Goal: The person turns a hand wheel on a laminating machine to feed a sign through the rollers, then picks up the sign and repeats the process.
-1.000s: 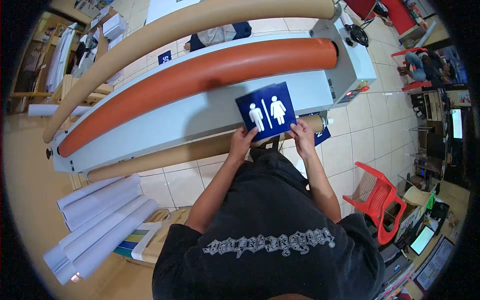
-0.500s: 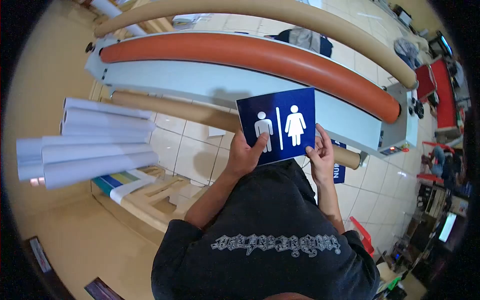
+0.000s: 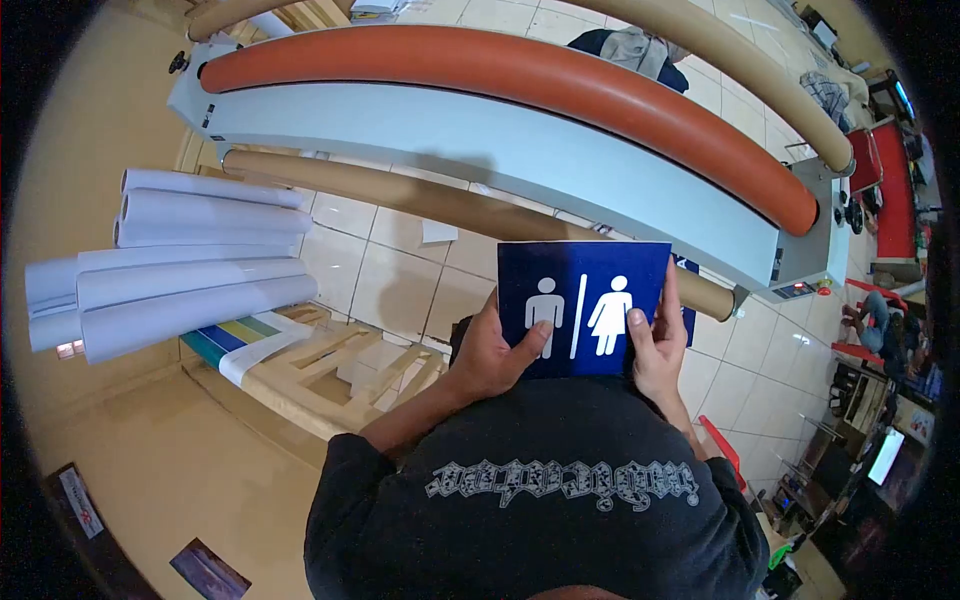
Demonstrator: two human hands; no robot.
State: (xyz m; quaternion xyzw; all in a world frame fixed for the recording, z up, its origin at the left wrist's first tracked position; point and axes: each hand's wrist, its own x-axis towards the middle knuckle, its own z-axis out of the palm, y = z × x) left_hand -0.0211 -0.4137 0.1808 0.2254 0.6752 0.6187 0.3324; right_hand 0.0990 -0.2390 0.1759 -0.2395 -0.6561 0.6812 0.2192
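Note:
A dark blue restroom sign (image 3: 568, 262) with white man and woman figures is held up in front of my chest, its face toward me. My left hand (image 3: 498, 348) grips its left edge, thumb on the man figure and fingers behind. On the right side, my right hand (image 3: 657, 345) closes on the edge with its thumb by the woman figure. Both hands' other fingers are mostly hidden behind the board. Partly covered behind my right hand, another blue sign (image 3: 689, 322) shows at its edge.
Ahead stands a laminating machine with an orange roller (image 3: 480, 72), a pale body (image 3: 400, 125) and a cardboard tube (image 3: 420, 192) below. White paper rolls (image 3: 200, 230) lie at left on a wooden rack (image 3: 300, 385). Another person (image 3: 635, 52) is partly visible beyond the machine.
The restroom sign has come down and slightly right, nearer my body, and turned more level. My right thumb has moved up onto its face. The view has shifted a little.

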